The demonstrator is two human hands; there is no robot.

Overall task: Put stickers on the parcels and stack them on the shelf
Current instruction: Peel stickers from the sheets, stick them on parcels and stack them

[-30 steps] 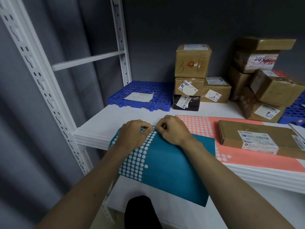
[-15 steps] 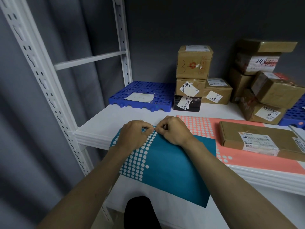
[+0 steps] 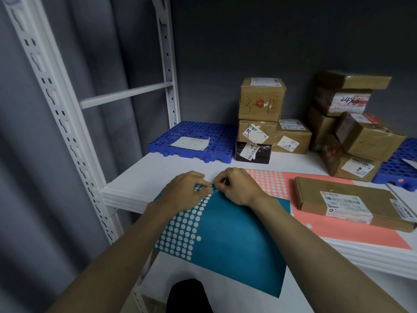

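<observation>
On a white shelf [image 3: 144,175] held by perforated white metal uprights [image 3: 56,105], against a dark grey wall, a person works with both bare hands. At the back right, brown cardboard parcels are piled in two groups: a leaning stack at the far right [image 3: 352,123] and a smaller stack of labelled boxes nearer the middle [image 3: 261,118]. Blue perforated plastic pallets sit behind, one at the left [image 3: 194,141] with a scrap of white paper [image 3: 190,143] on it, another at the right edge [image 3: 397,166]. A pink sticker sheet [image 3: 338,231] lies flat on the shelf, and a long flat parcel [image 3: 352,204] with a printed white label rests on top of it. Overlapping the pink sheet's left end, a teal sticker sheet [image 3: 237,245] hangs over the shelf's front edge, with rows of white dots down its left side. The left hand [image 3: 185,193] is curled on the teal sheet's top edge, pressing it down. The right hand [image 3: 237,186] is curled just beside it, fingertips pinching at the same edge, nearly touching the left. Whether a sticker is lifted is too small to tell.
</observation>
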